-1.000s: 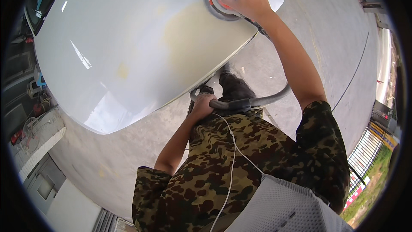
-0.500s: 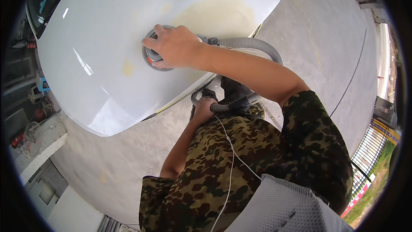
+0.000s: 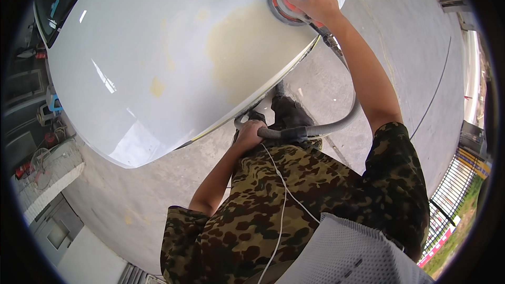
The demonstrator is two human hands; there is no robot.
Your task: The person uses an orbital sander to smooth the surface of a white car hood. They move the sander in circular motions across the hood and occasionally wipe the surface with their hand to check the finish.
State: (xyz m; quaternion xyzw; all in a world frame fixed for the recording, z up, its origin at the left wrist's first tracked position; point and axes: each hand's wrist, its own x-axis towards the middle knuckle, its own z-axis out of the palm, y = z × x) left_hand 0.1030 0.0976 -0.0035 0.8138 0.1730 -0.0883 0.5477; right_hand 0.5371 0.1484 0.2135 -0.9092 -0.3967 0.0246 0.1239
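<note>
A white car hood [image 3: 131, 31] with a broad yellowish patch [image 3: 242, 47] and smaller yellow spots lies before me. My right hand [image 3: 318, 2] is closed over the top of a round orbital sander [image 3: 286, 5], grey with red-orange parts. The sander's pad rests on the hood near its far right edge, beyond the yellowish patch. From the sander a ribbed grey hose [image 3: 342, 123] loops down and back toward my waist. My left hand [image 3: 251, 134] is wrapped round that hose, close to the hood's near edge.
Concrete floor [image 3: 421, 63] surrounds the hood, with a thin dark cable [image 3: 434, 92] lying on it at the right. At the left stand a ledge [image 3: 58, 171] and a blue-and-grey stool [image 3: 51, 102]. A white cord [image 3: 284, 189] hangs down my camouflage shirt.
My right hand has carried the sander across the hood, from its middle to the far right edge. The hose swung right with it. My left hand has stayed in place.
</note>
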